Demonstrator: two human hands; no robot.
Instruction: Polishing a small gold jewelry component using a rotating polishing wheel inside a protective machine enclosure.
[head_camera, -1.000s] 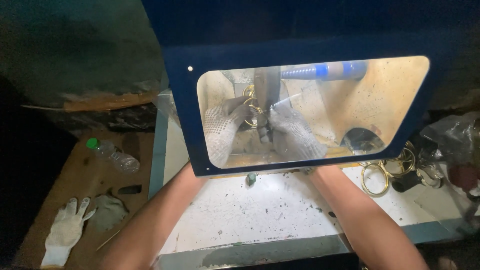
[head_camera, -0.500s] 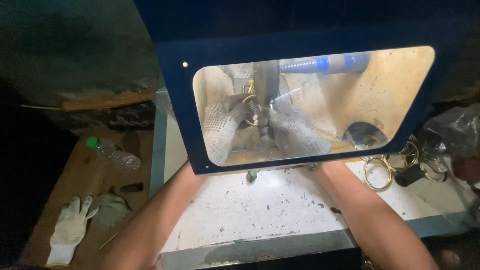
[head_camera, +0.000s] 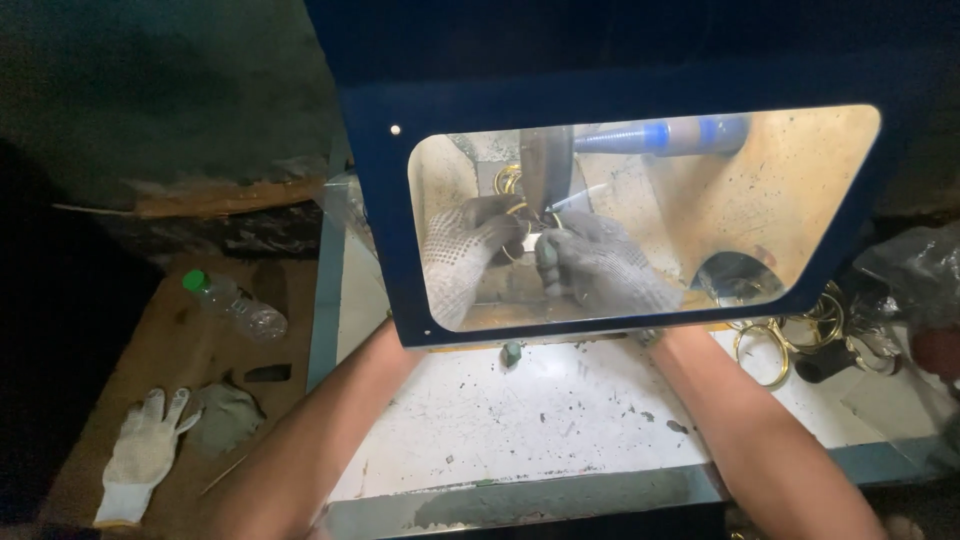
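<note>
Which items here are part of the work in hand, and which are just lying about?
In use:
left hand, gloved
right hand, gloved
brass ring held between them
grinding wheel above it
blue window shield

Lying about:
plastic bottle
white glove
grey rag
loose brass rings at the right
worktop

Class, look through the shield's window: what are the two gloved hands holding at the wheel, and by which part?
Both hands, left and right, hold a brass ring by its rim against the wheel.
</note>
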